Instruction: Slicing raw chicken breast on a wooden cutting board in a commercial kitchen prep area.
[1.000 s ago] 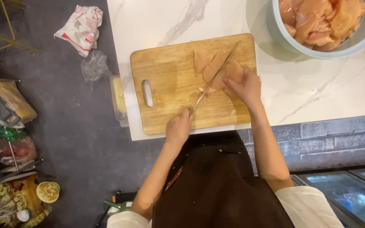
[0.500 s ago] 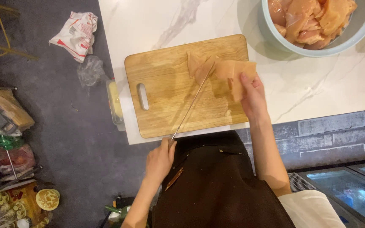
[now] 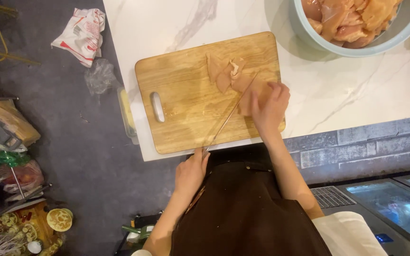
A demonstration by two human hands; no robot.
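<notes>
White marble countertop (image 3: 357,95) carries a wooden cutting board (image 3: 186,99) at its near edge. Nearest, the left hand (image 3: 191,173) grips a long knife (image 3: 228,116). The right hand (image 3: 269,106) presses flat on raw chicken (image 3: 228,76). Farther back, a pale bowl (image 3: 309,40) holds more meat.

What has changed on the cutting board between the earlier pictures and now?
The left hand drew the knife back off the board, then slid the blade in again. The right hand lifted a meat slice, now presses it flat. The bowl of meat stayed put.
</notes>
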